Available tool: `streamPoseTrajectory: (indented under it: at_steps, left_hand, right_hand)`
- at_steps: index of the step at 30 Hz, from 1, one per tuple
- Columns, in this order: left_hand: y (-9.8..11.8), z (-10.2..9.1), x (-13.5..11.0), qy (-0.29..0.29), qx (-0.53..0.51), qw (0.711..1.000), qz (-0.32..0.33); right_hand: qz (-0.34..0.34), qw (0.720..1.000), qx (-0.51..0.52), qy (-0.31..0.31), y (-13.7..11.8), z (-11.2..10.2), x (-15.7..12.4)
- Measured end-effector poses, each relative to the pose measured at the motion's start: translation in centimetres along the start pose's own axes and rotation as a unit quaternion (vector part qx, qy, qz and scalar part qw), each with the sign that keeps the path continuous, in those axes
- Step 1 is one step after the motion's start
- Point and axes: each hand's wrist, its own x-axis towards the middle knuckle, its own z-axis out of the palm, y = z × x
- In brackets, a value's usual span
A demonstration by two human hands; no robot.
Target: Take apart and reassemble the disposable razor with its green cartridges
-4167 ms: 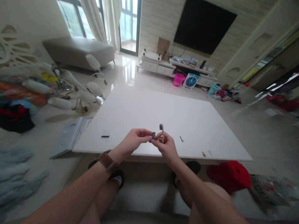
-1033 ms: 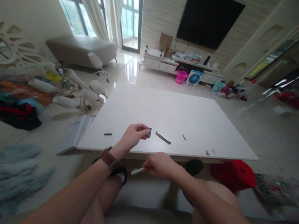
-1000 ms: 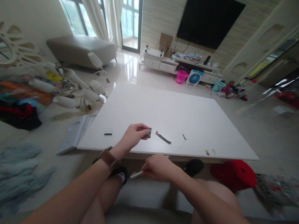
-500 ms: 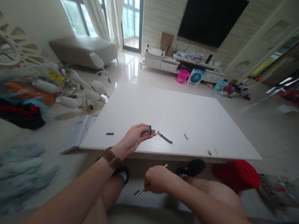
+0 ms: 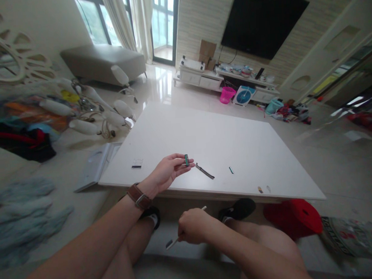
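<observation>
My left hand [image 5: 171,169] is over the near part of the white table [image 5: 210,134]. Its fingers pinch a small black and green razor cartridge [image 5: 186,159]. Just right of the fingertips lies a slim dark razor handle [image 5: 206,171], and further right rests a second razor cartridge [image 5: 231,170]. Below the table's near edge, above my lap, my right hand [image 5: 192,225] is closed around a toothbrush [image 5: 175,241] with a white handle. Its dark bristled head points down to the left, and the handle's other end sticks out beyond my knuckles.
A small clear and black packet [image 5: 137,163] lies on the table's left part. Two tiny pieces, one yellowish [image 5: 260,189], sit near the front right edge. Under that edge stands a red stool [image 5: 296,219]. A lamp with white shades [image 5: 88,94] is off the left side.
The razor cartridge has turned a little in my left fingers, so more green shows. My right hand and the toothbrush have shifted slightly down and left.
</observation>
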Motion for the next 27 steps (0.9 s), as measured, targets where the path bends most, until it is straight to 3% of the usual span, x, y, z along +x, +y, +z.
streamPoseTrajectory:
  at_steps: [17,27]
  left_hand:
    - [-0.2,-0.3,0.4,-0.013,-0.03,0.999,-0.008]
    - [-0.1,-0.2,0.3,-0.014,-0.041,0.999,-0.004]
  right_hand:
    - [-0.014,1.0,-0.018,0.004,0.0,1.1,0.7]
    - [-0.01,1.0,-0.022,-0.012,-0.5,0.7,0.5]
